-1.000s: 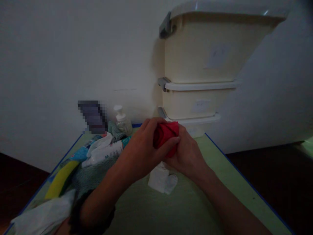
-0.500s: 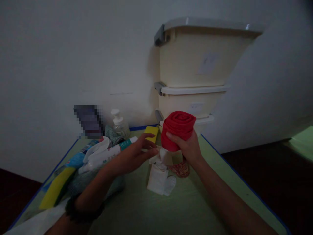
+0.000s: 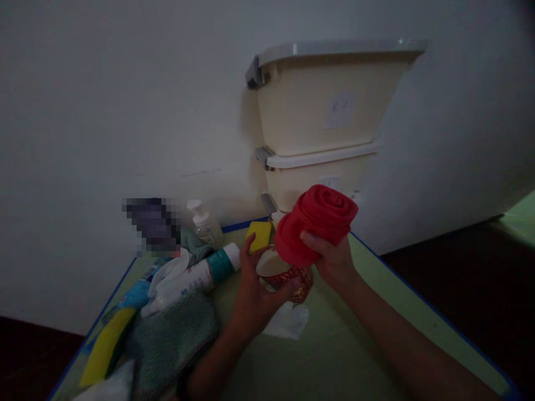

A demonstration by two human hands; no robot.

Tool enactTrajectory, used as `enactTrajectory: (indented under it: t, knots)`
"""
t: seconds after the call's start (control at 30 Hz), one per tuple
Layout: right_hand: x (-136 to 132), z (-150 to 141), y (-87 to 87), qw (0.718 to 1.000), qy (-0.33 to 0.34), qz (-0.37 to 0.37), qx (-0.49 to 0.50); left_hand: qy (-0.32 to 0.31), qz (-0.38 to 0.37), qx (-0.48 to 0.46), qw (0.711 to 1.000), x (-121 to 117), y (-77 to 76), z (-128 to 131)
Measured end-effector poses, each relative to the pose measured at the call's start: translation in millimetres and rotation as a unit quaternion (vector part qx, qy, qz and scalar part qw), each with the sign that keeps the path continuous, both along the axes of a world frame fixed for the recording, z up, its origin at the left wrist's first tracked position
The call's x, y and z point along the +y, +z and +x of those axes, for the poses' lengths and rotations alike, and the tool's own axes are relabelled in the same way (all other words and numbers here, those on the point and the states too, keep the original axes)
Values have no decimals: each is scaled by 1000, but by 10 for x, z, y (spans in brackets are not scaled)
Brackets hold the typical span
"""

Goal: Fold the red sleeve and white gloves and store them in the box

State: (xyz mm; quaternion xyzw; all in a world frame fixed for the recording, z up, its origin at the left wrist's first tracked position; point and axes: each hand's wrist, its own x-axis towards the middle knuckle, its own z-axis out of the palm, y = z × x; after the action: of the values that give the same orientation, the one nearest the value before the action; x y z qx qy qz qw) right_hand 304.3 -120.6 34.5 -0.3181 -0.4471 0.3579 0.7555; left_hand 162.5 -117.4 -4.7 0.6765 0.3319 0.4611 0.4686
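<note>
A: From where I'm standing, the right hand (image 3: 332,257) has its fingers wrapped around a rolled red cloth (image 3: 313,228), thumb pressed on the side. It's up in the air, tilted, spiral end on top.

B: And the left hand (image 3: 262,295)?

A: Fingers spread wide around a red-patterned cup (image 3: 303,289), thumb across its side. Can't tell if it's actually gripping. The cloth overlaps the cup's far side from here, no idea if they touch.

B: What's around them?

A: Something thin and white (image 3: 292,320) on the tabletop (image 3: 330,356) below, yellow block (image 3: 259,235) just behind. Left of that, a white-and-teal tube (image 3: 221,263), gray-green towel (image 3: 175,334) and pump bottle (image 3: 205,225). Stacked storage boxes (image 3: 301,114) at the back.
</note>
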Motion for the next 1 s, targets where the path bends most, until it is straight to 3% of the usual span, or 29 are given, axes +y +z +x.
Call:
enactTrajectory:
  t: [0.1, 0.17, 0.23, 0.37, 0.47, 0.57, 0.63, 0.8, 1.0]
  knots:
    - [-47, -42, 95, 997, 17, 7, 79, 13, 11, -28, 999, -58, 123, -175]
    - [-74, -69, 124, 995, 17, 1, 99, 33, 62, 1, 998, -129, 190, -329]
    - [-94, -87, 111, 999, 2, -7, 46, 70, 138, 73, 985, -202, 230, -502]
    - [-140, -101, 48, 984, -47, -4, -170, 129, 279, 210, 928, -287, 212, -805]
    - [-190, -77, 57, 932, -74, 66, -349, 102, 287, 268, 914, -299, 152, -911]
    - [-237, -17, 94, 833, -58, 128, -535, 59, 251, 306, 916, -295, 111, -927]
    - [-258, 27, 90, 787, -39, 133, -601, 33, 226, 321, 919, -284, 90, -921]
    - [-253, 79, -30, 734, -25, 127, -667, -10, 169, 337, 926, -231, 7, -923]
    - [-271, 78, -23, 695, -65, 133, -704, 47, 195, 345, 917, -232, 43, -924]
